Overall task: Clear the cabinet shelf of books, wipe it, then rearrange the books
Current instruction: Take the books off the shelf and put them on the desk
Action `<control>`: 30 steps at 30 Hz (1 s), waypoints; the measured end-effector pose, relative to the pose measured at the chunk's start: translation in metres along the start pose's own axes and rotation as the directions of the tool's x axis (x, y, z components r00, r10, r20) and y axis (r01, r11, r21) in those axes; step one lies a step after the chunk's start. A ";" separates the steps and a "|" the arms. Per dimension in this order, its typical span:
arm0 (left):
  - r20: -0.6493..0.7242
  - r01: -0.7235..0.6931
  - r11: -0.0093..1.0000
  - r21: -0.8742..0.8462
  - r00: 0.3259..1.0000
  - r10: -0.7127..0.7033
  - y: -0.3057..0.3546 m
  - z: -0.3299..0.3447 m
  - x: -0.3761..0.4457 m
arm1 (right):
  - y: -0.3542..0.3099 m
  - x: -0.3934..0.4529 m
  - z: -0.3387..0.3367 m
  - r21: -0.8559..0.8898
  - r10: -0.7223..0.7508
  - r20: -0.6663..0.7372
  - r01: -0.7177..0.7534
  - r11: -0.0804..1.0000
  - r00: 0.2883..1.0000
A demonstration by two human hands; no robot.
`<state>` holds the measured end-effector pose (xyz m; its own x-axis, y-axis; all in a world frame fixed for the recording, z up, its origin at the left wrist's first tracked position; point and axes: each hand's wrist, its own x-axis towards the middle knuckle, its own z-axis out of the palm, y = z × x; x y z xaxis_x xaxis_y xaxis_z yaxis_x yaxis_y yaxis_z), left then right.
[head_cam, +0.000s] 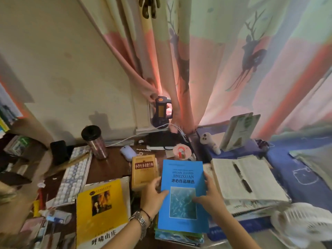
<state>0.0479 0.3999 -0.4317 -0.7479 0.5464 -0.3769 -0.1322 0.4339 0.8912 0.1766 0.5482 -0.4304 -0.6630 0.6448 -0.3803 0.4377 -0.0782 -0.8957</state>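
Both hands are on a blue book (pixel 182 194) that lies face up on top of a small pile of books (pixel 177 237) at the near edge of the worktop (pixel 109 166). The left hand (pixel 154 196), with a watch (pixel 141 220) and a thin dark band on the wrist, grips the book's left edge, thumb on the cover and fingers curled round the side. The right hand (pixel 209 196) holds the right edge, its thumb lying across the pale picture on the cover and the fingers curled over the book's side.

Just left of the pile lies a large yellow book (pixel 100 209), face up, on top of another white-edged book. Behind the left hand a small tan dictionary (pixel 144 170) lies flat, touching or nearly touching the blue book's upper left corner. To the right an open book (pixel 246 178) lies with a dark pen (pixel 241 177) resting in its fold.

Further back on the worktop are a white keyboard (pixel 73 177), a tumbler with a black lid (pixel 94 141), a white mouse (pixel 128 152) and a dark lantern torch (pixel 161 112) by the curtain (pixel 224 60). A white fan (pixel 303 225) stands at the lower right, beside a blue bed cover (pixel 296 177).
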 end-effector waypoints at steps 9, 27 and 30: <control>-0.026 0.003 0.991 0.134 1.000 0.001 -0.009 0.003 0.010 | 0.016 0.005 0.004 -0.095 0.004 -0.007 -0.005 0.996 1.000; 0.032 -0.144 0.696 0.703 0.985 0.171 0.012 -0.010 -0.001 | 0.000 -0.005 -0.001 -0.702 -0.080 0.003 0.059 0.710 0.997; 0.040 -0.232 0.602 0.764 0.948 0.315 0.017 -0.006 -0.011 | -0.007 -0.015 -0.009 -0.754 -0.116 -0.015 0.065 0.653 0.993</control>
<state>0.0500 0.3973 -0.4107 -0.7247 0.6835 -0.0868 0.5913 0.6817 0.4309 0.1886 0.5459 -0.4169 -0.7000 0.6612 -0.2699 0.7011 0.5643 -0.4359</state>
